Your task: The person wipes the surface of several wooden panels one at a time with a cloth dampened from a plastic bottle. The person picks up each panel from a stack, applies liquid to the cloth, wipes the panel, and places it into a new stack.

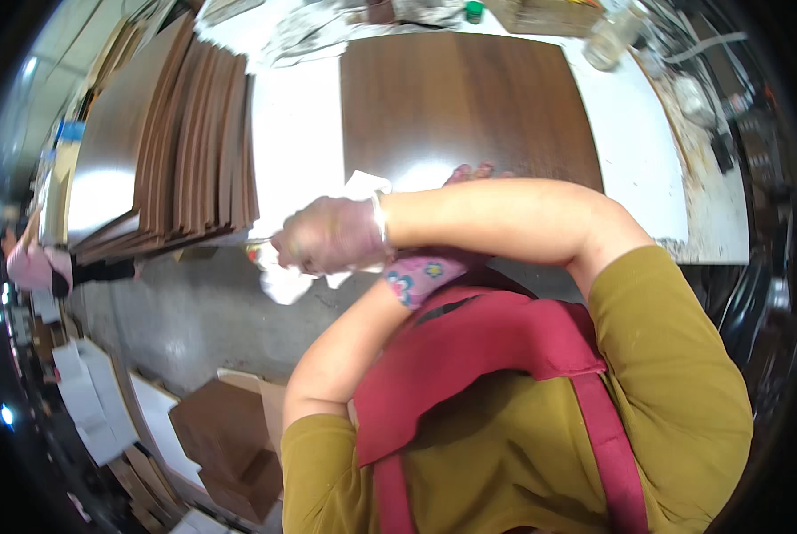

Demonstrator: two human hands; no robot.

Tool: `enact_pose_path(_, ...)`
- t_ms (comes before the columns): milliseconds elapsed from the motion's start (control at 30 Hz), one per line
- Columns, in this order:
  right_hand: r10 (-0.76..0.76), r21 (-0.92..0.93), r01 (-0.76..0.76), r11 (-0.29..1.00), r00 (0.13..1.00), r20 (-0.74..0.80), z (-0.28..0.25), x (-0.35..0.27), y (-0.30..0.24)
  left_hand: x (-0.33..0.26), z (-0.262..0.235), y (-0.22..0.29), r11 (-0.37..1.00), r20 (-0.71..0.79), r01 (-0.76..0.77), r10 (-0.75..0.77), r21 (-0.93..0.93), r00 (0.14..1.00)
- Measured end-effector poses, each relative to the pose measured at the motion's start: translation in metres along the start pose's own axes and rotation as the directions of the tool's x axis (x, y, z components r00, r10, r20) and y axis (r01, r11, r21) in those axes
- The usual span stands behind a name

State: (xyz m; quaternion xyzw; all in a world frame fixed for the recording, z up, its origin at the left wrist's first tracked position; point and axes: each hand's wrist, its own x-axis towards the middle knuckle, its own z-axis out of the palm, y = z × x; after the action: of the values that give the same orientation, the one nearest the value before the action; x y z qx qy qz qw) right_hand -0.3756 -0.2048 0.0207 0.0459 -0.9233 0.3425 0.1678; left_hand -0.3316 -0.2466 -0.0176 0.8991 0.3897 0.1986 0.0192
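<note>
My right hand, crossed to my left, was closed on a white rag hanging at its seven o'clock, nearer it than my left hand, whose grip I could not tell. The dark wood panel lay at one o'clock, long axis left-right, stacked panels at eleven.

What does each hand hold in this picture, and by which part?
The right hand grips a crumpled white cloth by its upper bunch. The left hand lies mostly hidden behind the right forearm; its hold cannot be told.
</note>
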Motion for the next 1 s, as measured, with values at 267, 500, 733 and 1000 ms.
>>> enact_pose_path(267, 0.695, 0.675, -0.282, 0.681, 0.540, -0.476, -0.218, -0.223, -0.023, -0.036, -0.065, -0.083, 0.657, -0.009, 0.525, -0.629, -0.541, 0.777)
enact_pose_path(500, 0.589, 0.073, -0.799, 0.597, 0.375, -0.716, -0.094, -0.298, -0.047, -0.017, -0.042, -0.121, 0.426, 0.161, 0.714, -0.787, -0.555, 0.595)
enact_pose_path(733, 0.472, -0.353, -0.890, 0.290, 0.454, -0.756, -0.046, -0.330, -0.065, -0.017, -0.027, -0.127, 0.452, 0.116, 0.753, -0.817, -0.479, 0.565)
enact_pose_path(1000, 0.399, 0.154, -0.970, 0.187, -0.068, -0.915, -0.139, -0.467, -0.032, -0.024, -0.025, -0.144, 0.358, 0.218, 0.774, -0.822, -0.522, 0.527)
